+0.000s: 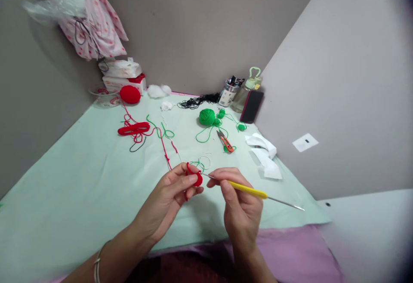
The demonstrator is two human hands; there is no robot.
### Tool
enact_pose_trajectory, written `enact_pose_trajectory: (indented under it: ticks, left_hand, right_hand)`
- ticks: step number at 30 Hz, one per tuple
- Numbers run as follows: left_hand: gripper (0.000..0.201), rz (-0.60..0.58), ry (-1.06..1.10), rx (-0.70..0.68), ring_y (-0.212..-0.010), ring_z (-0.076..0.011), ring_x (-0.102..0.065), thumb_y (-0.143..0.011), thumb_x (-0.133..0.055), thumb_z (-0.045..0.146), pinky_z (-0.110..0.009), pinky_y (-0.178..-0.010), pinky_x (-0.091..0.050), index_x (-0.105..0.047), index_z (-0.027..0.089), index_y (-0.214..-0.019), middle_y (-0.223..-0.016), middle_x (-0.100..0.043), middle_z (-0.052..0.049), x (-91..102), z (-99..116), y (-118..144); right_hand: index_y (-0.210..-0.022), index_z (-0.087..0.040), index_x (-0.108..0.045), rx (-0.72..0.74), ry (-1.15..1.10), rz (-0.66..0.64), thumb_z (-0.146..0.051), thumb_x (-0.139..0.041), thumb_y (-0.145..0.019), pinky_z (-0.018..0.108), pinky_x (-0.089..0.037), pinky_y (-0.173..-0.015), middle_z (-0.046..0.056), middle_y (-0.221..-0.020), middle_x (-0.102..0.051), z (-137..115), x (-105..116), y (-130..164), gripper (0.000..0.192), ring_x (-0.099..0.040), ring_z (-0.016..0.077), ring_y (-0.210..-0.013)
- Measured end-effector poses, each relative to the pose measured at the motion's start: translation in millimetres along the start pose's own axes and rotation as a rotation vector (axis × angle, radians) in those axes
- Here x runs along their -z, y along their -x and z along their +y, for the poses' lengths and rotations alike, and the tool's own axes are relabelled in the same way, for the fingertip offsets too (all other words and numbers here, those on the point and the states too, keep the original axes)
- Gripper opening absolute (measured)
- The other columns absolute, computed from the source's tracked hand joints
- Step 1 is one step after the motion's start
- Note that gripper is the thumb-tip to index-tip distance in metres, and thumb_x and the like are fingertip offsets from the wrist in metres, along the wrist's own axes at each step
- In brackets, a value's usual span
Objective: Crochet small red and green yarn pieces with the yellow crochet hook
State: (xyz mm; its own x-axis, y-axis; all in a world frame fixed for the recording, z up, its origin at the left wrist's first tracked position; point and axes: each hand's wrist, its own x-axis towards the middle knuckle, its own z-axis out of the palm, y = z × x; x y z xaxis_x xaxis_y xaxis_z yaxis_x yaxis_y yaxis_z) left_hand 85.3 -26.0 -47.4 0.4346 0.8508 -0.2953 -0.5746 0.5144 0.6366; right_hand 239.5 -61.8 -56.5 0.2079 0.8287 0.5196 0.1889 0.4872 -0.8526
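My left hand (167,199) pinches a small red crochet piece (195,178) between thumb and fingers, low over the pale green table cloth (74,188). A red yarn strand (166,149) runs from the piece across the cloth toward a red yarn ball (130,94) at the back left. My right hand (240,207) holds a yellow-handled crochet hook (248,190), its metal tip at the red piece and its other end pointing right.
A green yarn ball (207,117) and orange snips (226,142) lie mid-table. A red yarn loop (134,129) lies left. White fabric strips (266,156), a phone (252,106), a bottle (248,88) and a pen cup (228,93) stand right. Boxes (124,78) sit in the back corner.
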Motion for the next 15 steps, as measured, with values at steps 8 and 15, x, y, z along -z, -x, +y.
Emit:
enact_pose_trajectory:
  ticks: [8,15]
  left_hand:
    - [0.016,0.011,-0.015,-0.015,-0.06,-0.0068,-0.047,-0.081,-0.087,0.023,-0.03,-0.089,-0.054,-0.075,0.018,-0.09,-0.066,-0.057,0.008,0.7,0.1,-0.2]
    - [0.013,-0.012,-0.035,-0.002,-0.062,-0.0073,-0.048,-0.083,-0.086,0.024,-0.029,-0.089,-0.052,-0.075,0.018,-0.089,-0.072,-0.062,0.006,1.0,-1.4,0.5]
  right_hand:
    - [-0.105,-0.026,-0.077,0.003,0.011,-0.005,-0.016,-0.056,-0.105,0.029,-0.058,-0.075,0.002,-0.095,-0.072,-0.1,0.6,0.7,0.022,-0.068,0.0144,-0.083]
    - [-0.106,-0.025,-0.077,0.024,0.019,-0.024,-0.014,-0.057,-0.103,0.032,-0.058,-0.074,0.004,-0.097,-0.072,1.1,-1.2,2.5,0.022,-0.07,0.017,-0.086]
